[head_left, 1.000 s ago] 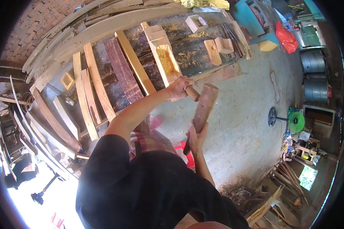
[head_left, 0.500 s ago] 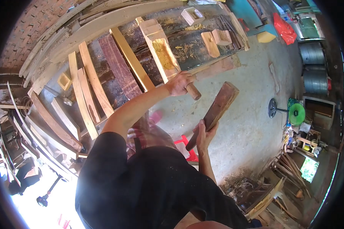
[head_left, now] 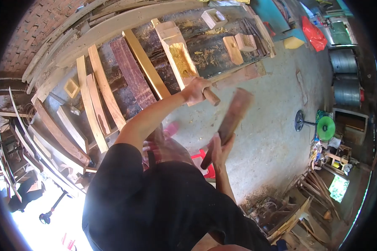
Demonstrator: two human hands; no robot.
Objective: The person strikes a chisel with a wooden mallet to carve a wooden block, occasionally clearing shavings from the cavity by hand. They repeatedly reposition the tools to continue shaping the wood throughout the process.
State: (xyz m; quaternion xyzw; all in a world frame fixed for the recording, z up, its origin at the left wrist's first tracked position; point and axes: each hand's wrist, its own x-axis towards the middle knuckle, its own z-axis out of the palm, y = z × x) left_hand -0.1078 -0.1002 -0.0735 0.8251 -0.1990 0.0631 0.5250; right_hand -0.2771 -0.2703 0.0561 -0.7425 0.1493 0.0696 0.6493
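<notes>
My left hand (head_left: 195, 90) is wrapped around a chisel, whose round wooden handle (head_left: 212, 98) sticks out to the right; the blade is hidden. That hand is at the near end of a long pale wooden block (head_left: 165, 30) with a yellowish hollow (head_left: 181, 59) carved into it. In my right hand (head_left: 222, 151) is a wooden mallet (head_left: 234, 113), a dark, flat-sided club with a narrower grip. Its head is smeared by motion and stands apart from the chisel handle, to its right.
Planks (head_left: 106, 85) and a dark reddish board (head_left: 132, 73) lie on the bench to the left. Small hollowed blocks (head_left: 213, 19) sit at the far side among shavings. A red stool (head_left: 208, 169) is by my legs. A green fan (head_left: 325, 128) stands at the right.
The mallet has swung left and slightly up towards the chisel handle, with my right hand shifting left. My left hand stays on the chisel at the block's near end.
</notes>
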